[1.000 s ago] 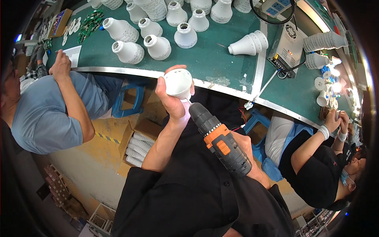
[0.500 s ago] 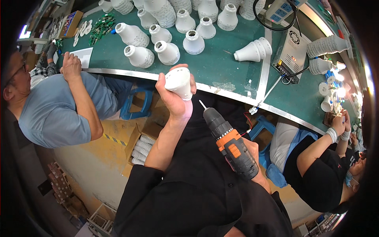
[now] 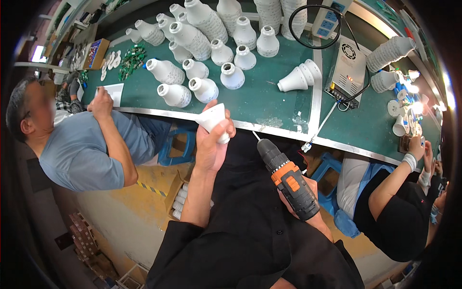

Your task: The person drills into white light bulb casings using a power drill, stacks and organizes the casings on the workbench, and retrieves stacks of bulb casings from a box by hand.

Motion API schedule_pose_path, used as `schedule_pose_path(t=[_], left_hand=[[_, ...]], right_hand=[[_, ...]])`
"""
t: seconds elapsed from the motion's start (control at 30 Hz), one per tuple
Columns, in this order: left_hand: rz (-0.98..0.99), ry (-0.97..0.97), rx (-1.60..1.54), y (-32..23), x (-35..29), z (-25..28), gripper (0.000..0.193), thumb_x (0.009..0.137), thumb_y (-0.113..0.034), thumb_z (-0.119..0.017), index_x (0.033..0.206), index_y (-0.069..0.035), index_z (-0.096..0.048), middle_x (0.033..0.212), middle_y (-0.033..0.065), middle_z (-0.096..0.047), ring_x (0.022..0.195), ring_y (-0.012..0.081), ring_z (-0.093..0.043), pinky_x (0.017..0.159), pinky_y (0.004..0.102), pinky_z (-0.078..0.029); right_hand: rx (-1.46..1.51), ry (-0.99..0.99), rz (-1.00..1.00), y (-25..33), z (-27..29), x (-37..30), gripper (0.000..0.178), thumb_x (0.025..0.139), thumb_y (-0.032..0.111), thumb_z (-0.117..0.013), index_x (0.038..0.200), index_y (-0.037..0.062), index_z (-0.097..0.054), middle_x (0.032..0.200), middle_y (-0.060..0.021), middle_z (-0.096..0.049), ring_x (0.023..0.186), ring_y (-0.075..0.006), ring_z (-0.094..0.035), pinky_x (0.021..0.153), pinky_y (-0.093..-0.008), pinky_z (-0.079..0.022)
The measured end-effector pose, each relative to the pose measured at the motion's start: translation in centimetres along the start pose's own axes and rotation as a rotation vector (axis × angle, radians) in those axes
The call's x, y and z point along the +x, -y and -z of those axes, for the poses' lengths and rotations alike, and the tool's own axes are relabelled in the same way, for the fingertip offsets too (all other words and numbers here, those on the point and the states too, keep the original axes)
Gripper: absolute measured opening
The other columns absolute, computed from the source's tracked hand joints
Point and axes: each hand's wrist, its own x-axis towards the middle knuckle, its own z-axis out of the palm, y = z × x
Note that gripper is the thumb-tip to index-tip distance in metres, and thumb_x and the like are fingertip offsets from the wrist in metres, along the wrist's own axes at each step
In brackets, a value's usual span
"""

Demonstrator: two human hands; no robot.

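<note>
Left hand: the left hand (image 3: 214,140) has its grip wrapped round a white housing (image 3: 211,117), thumb across the near side.
White housing: held up at the front edge of the worktop (image 3: 250,103), tilted, wide end up and to the left, narrow end down by the palm.
Right hand: the right hand (image 3: 311,187) has its grip clenched on an orange-and-black drill (image 3: 288,179). Most of the handle is hidden, so can't tell if a finger's on the trigger.
Drill bit: the thin bit (image 3: 256,136) points up and left, near the housing but not touching it.
More cones: loads of white cones (image 3: 233,77) on the worktop, mostly narrow end up, some nested in tall stacks. One short nested stack (image 3: 299,78) lies on its side.
Electrics: vented metal power supply (image 3: 347,69) to the right, with a power strip (image 3: 331,18) behind it.
Neighbours: a person in a blue shirt (image 3: 89,151) on the left, a person in black (image 3: 397,212) on the right, near some lit bulbs (image 3: 417,108).
</note>
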Motion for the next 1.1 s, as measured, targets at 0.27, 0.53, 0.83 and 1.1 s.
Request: schedule_pose_path(t=[0.27,0.53,0.83,1.1], left_hand=[[-0.346,0.125,1.399,-11.4,7.2,-2.2,0.068,0.078,0.002,-0.070,0.140,-0.006,-0.045,0.110,0.0101,-0.060,0.098,0.0258,-0.063,0.088,0.0347,-0.050],[-0.549,0.525,2.789,-13.2,18.3,2.8,0.022,0.077,-0.003,-0.066,0.099,0.000,-0.066,0.092,0.0151,-0.069,0.087,0.0286,-0.072,0.071,0.0415,-0.059],[-0.516,0.420,2.742,-12.9,16.2,-0.1,0.035,0.075,-0.002,-0.070,0.110,-0.005,-0.063,0.101,0.0160,-0.069,0.096,0.0313,-0.070,0.079,0.0435,-0.056],[-0.654,0.651,1.585,2.5,13.4,-8.3,0.089,0.082,-0.042,-0.078,0.149,-0.002,-0.036,0.143,0.0252,-0.050,0.130,0.0420,-0.051,0.108,0.0491,-0.042]], right_hand=[[0.023,0.034,0.126,-1.6,-0.2,0.6,0.018,0.074,0.002,-0.077,0.089,0.0018,-0.067,0.079,-0.0106,-0.066,0.067,-0.0271,-0.069,0.059,-0.0325,-0.052],[0.124,0.036,-0.015,-1.1,-0.1,0.4,0.017,0.076,0.002,-0.076,0.091,0.0012,-0.068,0.076,-0.0098,-0.066,0.068,-0.0251,-0.069,0.061,-0.0318,-0.053],[0.206,0.069,0.038,-2.6,1.2,0.5,0.022,0.076,0.006,-0.075,0.095,-0.0010,-0.066,0.079,-0.0135,-0.064,0.067,-0.0306,-0.066,0.059,-0.0355,-0.051],[0.184,0.023,-0.154,-0.9,1.2,0.1,0.016,0.078,0.007,-0.076,0.092,0.0018,-0.069,0.082,-0.0110,-0.070,0.074,-0.0263,-0.070,0.069,-0.0333,-0.054]])
